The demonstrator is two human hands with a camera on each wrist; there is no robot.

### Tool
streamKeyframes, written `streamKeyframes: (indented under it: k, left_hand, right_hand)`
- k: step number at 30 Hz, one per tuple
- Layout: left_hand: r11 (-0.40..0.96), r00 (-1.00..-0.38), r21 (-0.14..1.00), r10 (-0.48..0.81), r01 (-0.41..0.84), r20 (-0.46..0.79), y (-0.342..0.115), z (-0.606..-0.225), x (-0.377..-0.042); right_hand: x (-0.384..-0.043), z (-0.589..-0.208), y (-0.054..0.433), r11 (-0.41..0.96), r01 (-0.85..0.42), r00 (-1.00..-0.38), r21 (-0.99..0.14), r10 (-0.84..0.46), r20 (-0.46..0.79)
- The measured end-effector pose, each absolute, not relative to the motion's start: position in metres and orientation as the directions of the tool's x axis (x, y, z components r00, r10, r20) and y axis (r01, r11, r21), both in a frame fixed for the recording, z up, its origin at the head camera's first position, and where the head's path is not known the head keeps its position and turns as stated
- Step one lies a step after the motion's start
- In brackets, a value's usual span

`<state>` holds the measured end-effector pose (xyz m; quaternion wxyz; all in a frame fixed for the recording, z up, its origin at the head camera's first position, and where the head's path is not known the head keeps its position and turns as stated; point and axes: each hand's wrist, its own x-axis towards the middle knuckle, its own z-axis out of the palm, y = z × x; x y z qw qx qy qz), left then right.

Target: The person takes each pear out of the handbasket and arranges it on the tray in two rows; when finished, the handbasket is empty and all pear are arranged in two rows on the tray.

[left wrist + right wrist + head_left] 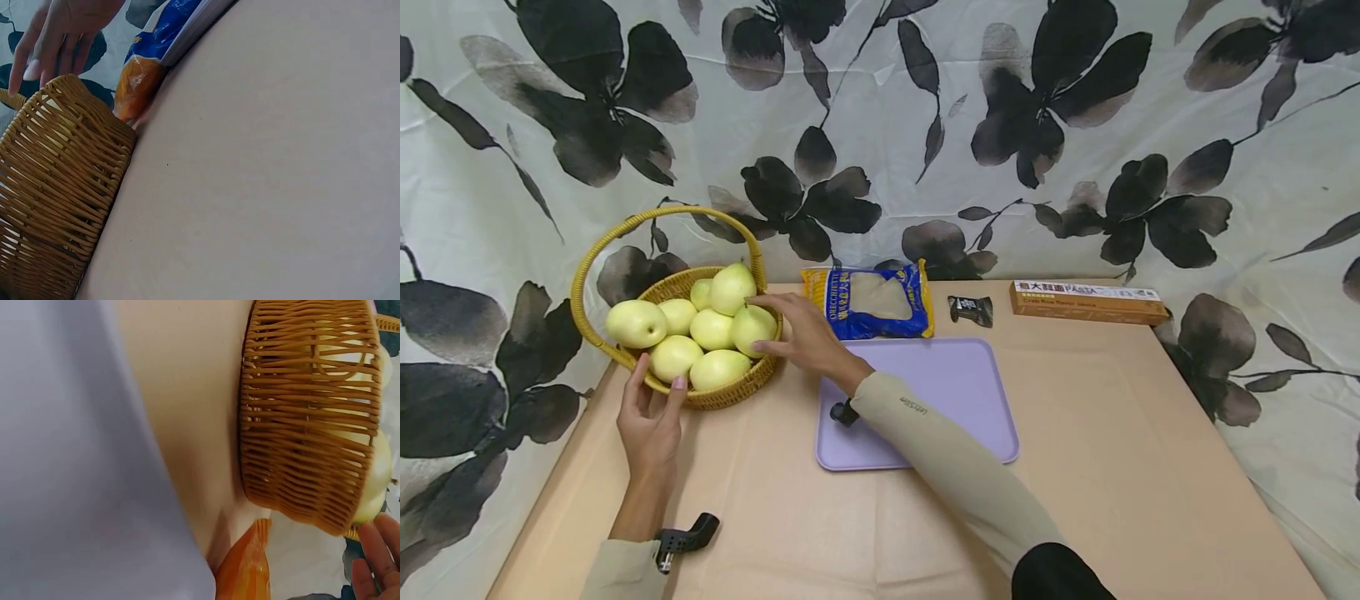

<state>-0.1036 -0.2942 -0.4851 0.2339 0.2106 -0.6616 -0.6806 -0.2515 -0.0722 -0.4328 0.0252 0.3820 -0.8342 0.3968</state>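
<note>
A yellow-brown wicker basket point(730, 396) with a tall arched handle stands at the left of the table, filled with several pale green-yellow pears point(674, 358). At the front left rim is my left hand point(651, 425), its fingers and thumb extended and spread against the basket side. My right hand point(808, 337) reaches over the right rim, fingers and thumb spread on either side of a pear point(751, 329); firm contact cannot be made out. In the right wrist view its fingers point(378, 550) show beside the rim. The left wrist view shows the wicker side point(59, 187) but not my left hand.
A lilac tray point(925, 400) lies right of the basket, under my right forearm. Behind it are a blue-and-yellow pasta bag point(880, 296), a small black wrapped packet point(972, 311) and a long brown box point(1086, 302). A floral cloth point(925, 208) hangs behind the table.
</note>
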Motion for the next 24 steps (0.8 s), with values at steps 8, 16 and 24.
streamKeyframes:
  k: [8,16,24]
  left_hand:
    - [-0.011,-0.802,0.999,-0.596,0.051,0.034,-0.295,-0.487,-0.104]
    - [-0.018,-0.801,0.997,-0.597,0.078,0.052,-0.294,-0.487,-0.104]
    - [0.0,-0.799,0.997,-0.599,0.073,0.059,-0.295,-0.488,-0.104]
  right_hand:
    - [-0.256,-0.438,-0.092,0.483,-0.683,-0.693,-0.547,-0.664,0.279]
    - [-0.256,-0.435,-0.099,0.542,-0.677,-0.71,-0.497,-0.66,0.246]
    - [-0.253,-0.438,-0.096,0.48,-0.657,-0.727,-0.582,-0.608,0.319]
